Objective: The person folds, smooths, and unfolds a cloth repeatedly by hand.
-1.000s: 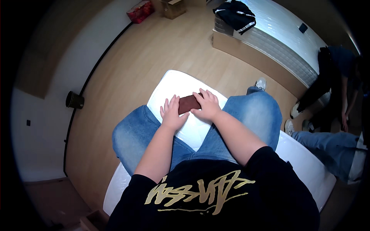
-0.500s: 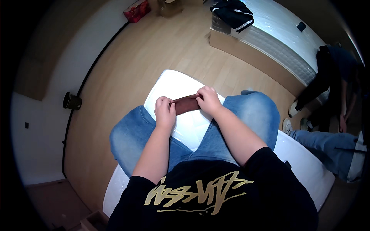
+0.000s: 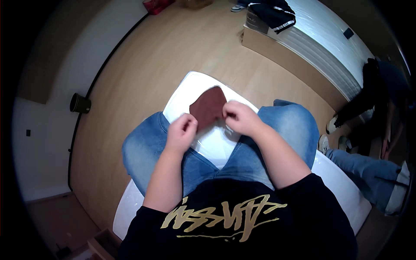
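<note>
A reddish-brown piece of cloth [image 3: 208, 108] is spread out between my hands, over the white padded surface [image 3: 216, 151] that shows between my knees. My left hand [image 3: 182, 131] is closed on its near left edge, fingers curled in a pinch. At the right edge, my right hand [image 3: 243, 118] pinches the cloth with thumb and fingers. The near edge of the cloth is blurred and wavy, and its far edge rises to a rounded corner. Both forearms reach in over my jeans.
A dark bin [image 3: 80, 103] stands by the left wall. At the back right lies a plastic-wrapped mattress [image 3: 318, 39] with a dark jacket [image 3: 273, 15] on it. Other people are at the right, one in light jeans [image 3: 368, 173]. A red bag-like thing [image 3: 158, 5] is at the far wall.
The cloth was a narrow folded strip between my hands; now it is unfolded away from me into a broader sheet. My left hand has moved slightly nearer to me.
</note>
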A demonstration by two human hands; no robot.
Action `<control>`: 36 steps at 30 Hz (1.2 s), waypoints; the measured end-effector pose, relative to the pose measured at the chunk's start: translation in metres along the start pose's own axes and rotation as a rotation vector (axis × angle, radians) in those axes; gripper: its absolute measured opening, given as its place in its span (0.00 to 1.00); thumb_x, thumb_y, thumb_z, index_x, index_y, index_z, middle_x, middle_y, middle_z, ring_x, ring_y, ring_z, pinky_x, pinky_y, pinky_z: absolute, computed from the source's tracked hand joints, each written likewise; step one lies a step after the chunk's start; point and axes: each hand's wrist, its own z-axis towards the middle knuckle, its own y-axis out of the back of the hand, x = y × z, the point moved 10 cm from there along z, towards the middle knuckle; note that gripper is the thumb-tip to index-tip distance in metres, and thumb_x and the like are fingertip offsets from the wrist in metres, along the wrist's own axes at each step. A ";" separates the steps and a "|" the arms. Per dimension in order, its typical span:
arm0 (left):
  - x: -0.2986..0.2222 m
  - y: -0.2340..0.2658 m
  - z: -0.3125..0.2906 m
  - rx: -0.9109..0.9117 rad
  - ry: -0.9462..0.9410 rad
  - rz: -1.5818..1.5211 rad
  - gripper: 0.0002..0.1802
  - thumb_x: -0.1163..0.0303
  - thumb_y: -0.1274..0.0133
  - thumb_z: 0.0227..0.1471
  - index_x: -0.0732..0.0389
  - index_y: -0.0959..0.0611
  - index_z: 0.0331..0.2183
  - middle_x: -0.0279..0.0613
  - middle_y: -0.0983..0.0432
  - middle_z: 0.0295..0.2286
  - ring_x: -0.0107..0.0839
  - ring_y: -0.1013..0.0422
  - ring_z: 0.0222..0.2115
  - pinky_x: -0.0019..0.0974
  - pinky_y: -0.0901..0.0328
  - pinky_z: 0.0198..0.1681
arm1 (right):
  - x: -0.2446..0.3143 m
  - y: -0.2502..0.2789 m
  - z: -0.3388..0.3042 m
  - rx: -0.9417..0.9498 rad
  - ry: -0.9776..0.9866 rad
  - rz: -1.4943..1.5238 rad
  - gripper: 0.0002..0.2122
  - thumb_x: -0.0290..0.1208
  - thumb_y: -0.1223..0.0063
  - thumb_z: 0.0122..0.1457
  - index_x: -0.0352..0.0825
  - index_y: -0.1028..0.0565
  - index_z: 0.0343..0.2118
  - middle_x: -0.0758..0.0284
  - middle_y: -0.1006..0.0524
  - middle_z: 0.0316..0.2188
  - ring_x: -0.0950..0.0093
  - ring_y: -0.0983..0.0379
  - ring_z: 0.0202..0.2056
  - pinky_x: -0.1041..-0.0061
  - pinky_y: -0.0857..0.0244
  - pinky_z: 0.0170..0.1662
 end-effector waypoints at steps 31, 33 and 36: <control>0.036 -0.025 0.027 0.001 0.025 0.078 0.05 0.74 0.43 0.59 0.65 0.20 0.37 0.40 0.21 0.29 0.31 0.26 0.31 0.34 0.31 0.37 | -0.069 -0.004 0.010 -0.335 -0.198 0.593 0.02 0.23 0.48 0.64 0.36 0.28 0.38 0.77 0.29 0.24 0.88 0.33 0.25 0.84 0.39 0.28; 0.028 -0.031 0.024 0.076 0.051 -0.028 0.07 0.73 0.42 0.58 0.65 0.19 0.38 0.37 0.21 0.30 0.27 0.26 0.31 0.31 0.31 0.38 | -0.045 0.006 0.001 -0.234 -0.352 0.771 0.03 0.22 0.49 0.65 0.34 0.30 0.40 0.75 0.30 0.24 0.84 0.35 0.20 0.84 0.41 0.23; -0.006 -0.047 0.011 0.312 0.006 -0.125 0.07 0.74 0.39 0.55 0.66 0.16 0.36 0.36 0.23 0.29 0.25 0.28 0.32 0.31 0.32 0.39 | -0.014 0.027 -0.008 -0.278 -0.271 0.776 0.03 0.21 0.50 0.65 0.33 0.30 0.40 0.74 0.29 0.24 0.85 0.35 0.19 0.85 0.41 0.22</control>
